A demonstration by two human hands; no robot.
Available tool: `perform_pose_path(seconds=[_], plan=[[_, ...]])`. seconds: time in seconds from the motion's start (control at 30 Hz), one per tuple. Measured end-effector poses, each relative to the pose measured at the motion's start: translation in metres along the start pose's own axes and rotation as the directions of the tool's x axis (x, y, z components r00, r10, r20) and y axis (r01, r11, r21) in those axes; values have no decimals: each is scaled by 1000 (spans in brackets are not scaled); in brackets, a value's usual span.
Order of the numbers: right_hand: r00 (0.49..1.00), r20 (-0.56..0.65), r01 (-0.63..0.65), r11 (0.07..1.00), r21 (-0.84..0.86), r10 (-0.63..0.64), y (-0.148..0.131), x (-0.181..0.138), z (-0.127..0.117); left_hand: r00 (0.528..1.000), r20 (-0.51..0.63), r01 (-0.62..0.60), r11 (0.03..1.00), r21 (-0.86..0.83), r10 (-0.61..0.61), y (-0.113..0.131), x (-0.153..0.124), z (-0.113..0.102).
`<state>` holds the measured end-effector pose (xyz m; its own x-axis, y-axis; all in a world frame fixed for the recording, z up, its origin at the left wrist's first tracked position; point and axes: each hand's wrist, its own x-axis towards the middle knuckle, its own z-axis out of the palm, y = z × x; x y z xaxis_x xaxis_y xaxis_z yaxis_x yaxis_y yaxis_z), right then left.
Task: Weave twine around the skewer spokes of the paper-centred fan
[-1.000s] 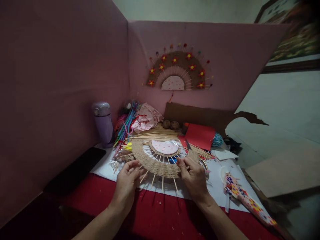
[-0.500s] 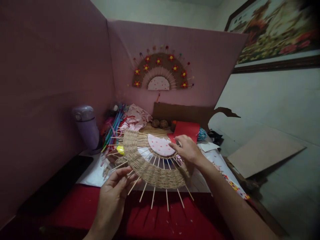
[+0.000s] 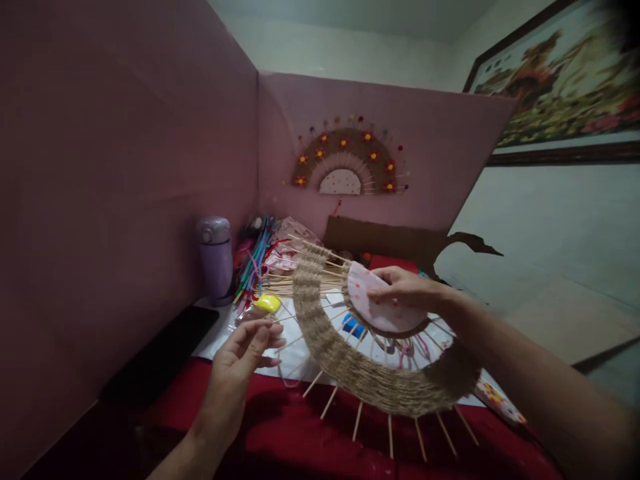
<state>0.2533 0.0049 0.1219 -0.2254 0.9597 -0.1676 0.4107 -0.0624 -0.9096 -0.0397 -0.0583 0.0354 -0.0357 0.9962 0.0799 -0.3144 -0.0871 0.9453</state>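
A half-round fan of woven twine (image 3: pixel 360 383), with thin wooden sticks fanning out past its rim, hangs tilted above the table. Its centre is a white half-disc with pink dots (image 3: pixel 360 293). My right hand (image 3: pixel 407 290) grips this half-disc, fingers over its front; the thumb side is partly hidden. At the fan's left edge, my left hand (image 3: pixel 250 350) has thumb and forefinger closed at the tip of one stick (image 3: pixel 287 319), its other fingers bent loosely. Below the half-disc, a blue packet (image 3: pixel 354 325) shows between the sticks.
A finished-looking fan with red flowers (image 3: pixel 345 143) hangs on the pink panel (image 3: pixel 440 147). At left stand a purple bottle (image 3: pixel 217 260) and a flat black object (image 3: pixel 160 353). Pipe cleaners (image 3: pixel 257 257), a yellow packet (image 3: pixel 268 303), loose sticks and brown cardboard (image 3: pixel 380 240) lie behind.
The woven fan has shifted right and nearer. My right hand now reaches further over the dotted half-disc. My left hand has slid off the woven band to a stick tip. The view has turned left.
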Motion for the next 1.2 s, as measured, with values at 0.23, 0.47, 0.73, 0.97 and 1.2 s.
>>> perform_pose_path(seconds=[0.23, 0.47, 0.73, 0.97, 1.2], plan=[[970, -238, 69, 997, 38, -58, -16, -51, -32, 965, -79, -247, 968, 50, 251, 30, 47, -3], [961, -269, 81, 995, 51, -64, -17, -83, -24, 912, 400, 167, 974, -153, -93, 46, 87, 45], [941, -330, 11, 984, -177, -70, -7, -100, -36, 903, 426, 184, 948, -260, -59, 48, 81, 41], [821, -500, 71, 918, -390, -276, -9, -91, -22, 818, 575, -186, 954, 234, 19, 38, 64, 18], [845, -433, 161, 922, -353, -313, -13, -74, 14, 735, 386, -675, 543, 499, 558, 66, 76, 36]])
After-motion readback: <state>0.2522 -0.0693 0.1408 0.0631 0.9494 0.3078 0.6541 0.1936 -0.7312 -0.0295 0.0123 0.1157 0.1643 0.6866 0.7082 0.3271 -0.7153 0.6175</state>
